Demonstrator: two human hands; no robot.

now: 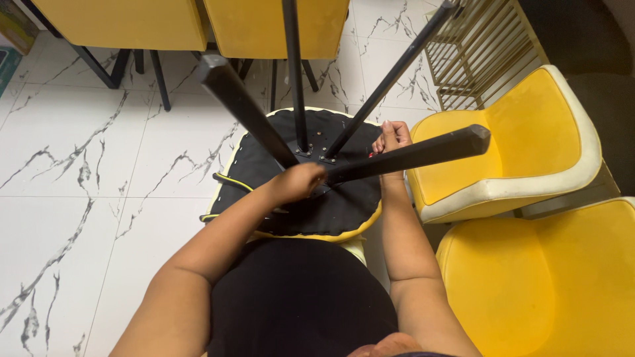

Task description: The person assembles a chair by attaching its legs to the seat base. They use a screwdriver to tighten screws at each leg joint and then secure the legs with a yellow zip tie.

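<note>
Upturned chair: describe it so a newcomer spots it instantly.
On the white marble floor, right in front of the person, between the yellow seats, lies the upturned chair. Its black underside faces up and four black legs rise toward the camera. The left hand and right hand rest on it; neighbouring chairs stand upright.

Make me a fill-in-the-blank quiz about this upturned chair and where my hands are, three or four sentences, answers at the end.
1. The upturned chair's round black fabric underside carries ___ black legs.
2. The left hand rests near the middle of the underside, where the black chair legs ___.
3. The right hand sits at the underside's far ___ edge.
4. The padded seats to the right are coloured ___.

Missing words: four; meet; right; yellow
</note>
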